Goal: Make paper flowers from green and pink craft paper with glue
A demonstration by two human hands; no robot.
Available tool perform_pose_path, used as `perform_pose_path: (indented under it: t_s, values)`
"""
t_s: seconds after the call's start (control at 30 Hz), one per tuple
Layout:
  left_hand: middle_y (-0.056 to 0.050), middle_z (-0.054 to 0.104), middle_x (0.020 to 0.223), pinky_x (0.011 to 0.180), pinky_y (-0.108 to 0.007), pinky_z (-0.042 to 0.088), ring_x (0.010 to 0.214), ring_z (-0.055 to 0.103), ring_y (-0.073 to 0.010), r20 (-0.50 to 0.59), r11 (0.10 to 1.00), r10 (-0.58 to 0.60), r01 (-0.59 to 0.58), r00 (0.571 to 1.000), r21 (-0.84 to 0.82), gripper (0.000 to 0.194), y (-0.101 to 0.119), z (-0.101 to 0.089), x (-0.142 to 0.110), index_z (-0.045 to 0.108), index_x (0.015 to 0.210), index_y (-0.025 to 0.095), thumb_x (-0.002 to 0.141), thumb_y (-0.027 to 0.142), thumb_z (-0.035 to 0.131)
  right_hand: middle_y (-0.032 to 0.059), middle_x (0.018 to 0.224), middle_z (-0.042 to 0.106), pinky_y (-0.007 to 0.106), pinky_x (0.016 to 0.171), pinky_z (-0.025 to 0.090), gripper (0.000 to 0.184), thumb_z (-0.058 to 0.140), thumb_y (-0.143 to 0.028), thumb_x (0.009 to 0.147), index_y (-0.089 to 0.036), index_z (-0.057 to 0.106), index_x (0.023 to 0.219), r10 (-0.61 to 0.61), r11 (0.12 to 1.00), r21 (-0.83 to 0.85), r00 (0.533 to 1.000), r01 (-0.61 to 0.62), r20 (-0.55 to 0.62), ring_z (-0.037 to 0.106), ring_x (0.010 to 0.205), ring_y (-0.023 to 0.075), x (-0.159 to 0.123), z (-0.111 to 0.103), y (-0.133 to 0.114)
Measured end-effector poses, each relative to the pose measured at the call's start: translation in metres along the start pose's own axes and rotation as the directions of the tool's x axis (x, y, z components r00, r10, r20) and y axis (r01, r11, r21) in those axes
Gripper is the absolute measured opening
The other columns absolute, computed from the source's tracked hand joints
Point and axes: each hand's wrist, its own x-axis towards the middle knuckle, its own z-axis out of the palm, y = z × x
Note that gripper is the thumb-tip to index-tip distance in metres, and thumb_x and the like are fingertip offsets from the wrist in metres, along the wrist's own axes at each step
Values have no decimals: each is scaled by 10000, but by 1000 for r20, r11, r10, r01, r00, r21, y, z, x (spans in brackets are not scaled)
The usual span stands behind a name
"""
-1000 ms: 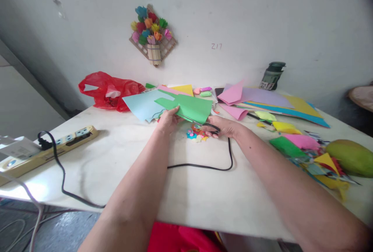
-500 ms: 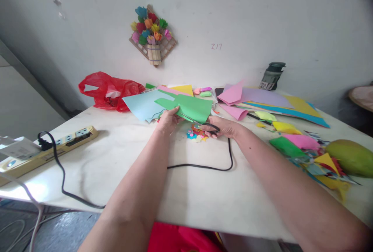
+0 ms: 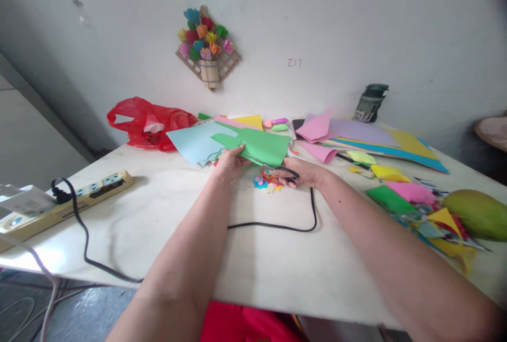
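Note:
My left hand [image 3: 228,163] pinches the near edge of a green paper sheet [image 3: 259,145] and holds it tilted above the white table [image 3: 253,263]. A light blue sheet [image 3: 192,141] lies just behind it. My right hand [image 3: 303,171] grips black-handled scissors [image 3: 283,171] whose blades reach into the green sheet's lower edge. Under the paper sits a small pile of coloured paper cut-outs [image 3: 267,182].
A black cable [image 3: 285,225] loops across the table. A power strip [image 3: 67,202] lies at the left, a red plastic bag [image 3: 148,123] behind it. Coloured paper sheets [image 3: 368,136] and scraps [image 3: 412,199] spread at the right, beside a green mango [image 3: 477,214].
The green sheet has tipped very slightly; both hands stay in the same place.

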Motion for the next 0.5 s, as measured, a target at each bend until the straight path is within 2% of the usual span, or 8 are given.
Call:
perform_pose_path:
  t_s: [0.5]
  values:
    - [-64,669,705,731,-382,534,643,643,-177,1,1000,-3,3,1000,7,141,0,-1,1,596,810,86,673,120,594,-44,455,480,164,313,226,284,671,-344,622,-138,475,612,21,1000,13,1000,-21,-18,352,330,25,-3,4,-7]
